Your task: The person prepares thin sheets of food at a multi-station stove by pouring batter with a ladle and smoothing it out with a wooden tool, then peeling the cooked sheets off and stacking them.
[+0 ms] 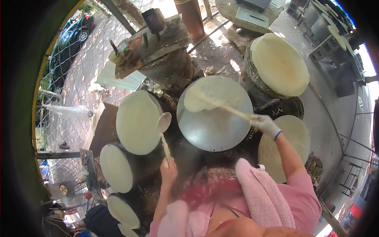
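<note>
My bare left hand (168,169) grips the batter-coated handle of a ladle (164,122), whose round bowl points away from me. The ladle hangs between a batter-covered round griddle (137,124) on the left and the middle griddle. My right hand (267,126), in a white glove with a blue cuff, is closed around a wooden stick (235,112). That stick reaches over the middle round metal griddle (207,130), its far end in a patch of pale batter (197,100). The batter covers the far part of the plate; the near part is bare, shiny metal.
More batter-covered griddles stand at the lower left (116,169), beneath my right arm (265,157) and at the far right (279,63). A battered stand (160,41) lies beyond the middle griddle. A wire fence (80,71) runs along the left. A pink towel (266,195) hangs over my shoulder.
</note>
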A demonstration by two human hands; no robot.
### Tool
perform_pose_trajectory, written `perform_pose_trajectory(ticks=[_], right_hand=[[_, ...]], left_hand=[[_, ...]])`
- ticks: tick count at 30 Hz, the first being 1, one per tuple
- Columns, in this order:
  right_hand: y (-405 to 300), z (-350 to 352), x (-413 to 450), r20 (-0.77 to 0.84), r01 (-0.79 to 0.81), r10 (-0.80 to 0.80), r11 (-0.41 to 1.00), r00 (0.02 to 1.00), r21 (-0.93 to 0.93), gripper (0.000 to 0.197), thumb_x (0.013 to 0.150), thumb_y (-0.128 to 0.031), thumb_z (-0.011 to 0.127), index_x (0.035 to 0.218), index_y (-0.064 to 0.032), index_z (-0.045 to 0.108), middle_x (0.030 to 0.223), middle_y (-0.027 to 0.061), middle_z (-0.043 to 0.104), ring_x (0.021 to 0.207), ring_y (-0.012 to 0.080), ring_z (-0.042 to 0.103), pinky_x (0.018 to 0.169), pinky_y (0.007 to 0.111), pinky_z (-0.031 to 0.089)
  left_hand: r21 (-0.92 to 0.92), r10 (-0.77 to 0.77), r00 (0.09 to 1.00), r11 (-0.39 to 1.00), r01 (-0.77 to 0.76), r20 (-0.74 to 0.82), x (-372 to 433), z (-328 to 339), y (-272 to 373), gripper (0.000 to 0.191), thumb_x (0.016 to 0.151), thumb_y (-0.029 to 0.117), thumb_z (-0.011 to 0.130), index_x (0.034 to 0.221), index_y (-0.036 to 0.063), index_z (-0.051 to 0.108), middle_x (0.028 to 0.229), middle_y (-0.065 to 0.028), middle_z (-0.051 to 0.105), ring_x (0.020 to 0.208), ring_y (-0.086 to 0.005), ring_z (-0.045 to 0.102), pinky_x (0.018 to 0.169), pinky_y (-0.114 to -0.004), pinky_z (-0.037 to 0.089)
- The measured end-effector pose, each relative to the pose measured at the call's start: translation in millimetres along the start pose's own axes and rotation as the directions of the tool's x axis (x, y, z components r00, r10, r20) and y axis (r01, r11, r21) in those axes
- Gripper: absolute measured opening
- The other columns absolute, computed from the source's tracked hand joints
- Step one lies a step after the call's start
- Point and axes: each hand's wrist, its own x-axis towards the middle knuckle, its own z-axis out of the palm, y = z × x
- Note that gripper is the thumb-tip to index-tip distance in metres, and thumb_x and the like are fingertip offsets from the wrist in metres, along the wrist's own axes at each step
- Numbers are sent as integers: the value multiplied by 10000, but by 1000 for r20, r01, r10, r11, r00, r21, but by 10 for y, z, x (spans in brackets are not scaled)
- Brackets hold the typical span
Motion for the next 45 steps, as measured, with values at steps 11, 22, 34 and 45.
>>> perform_pose_trajectory(ticks=[11,22,34,45], right_hand=[[-226,-25,70,150,-55,52,998,987,19,440,876,-268,674,1272,-88,606,749,-44,587,560,45,460,505,226,397],[-272,-121,180,303,-107,129,990,944,-87,441,869,-256,679,1270,-87,608,781,-62,593,562,41,423,513,221,382],[-224,-238,27,270,-63,116,979,956,-195,428,865,-243,672,1260,-88,612,747,-31,614,578,77,478,552,255,424],[61,198,-166,299,-127,208,954,931,-270,429,866,-268,656,1266,-120,618,596,-19,497,504,65,440,460,233,350]], left_hand=[[242,-7,996,970,28,-86,-230,8,188,209,953,183,522,833,12,541,640,-39,529,582,-115,503,545,-298,419],[303,-6,992,952,45,-128,-352,-90,69,203,943,172,528,841,-3,531,651,-140,569,584,-243,567,564,-366,440],[759,239,970,624,-187,43,552,246,291,250,949,244,521,887,7,472,723,-249,616,734,-453,616,622,-519,485],[774,149,918,499,-391,368,-55,88,39,234,950,254,493,933,22,467,690,-244,619,674,-427,636,592,-526,504]])
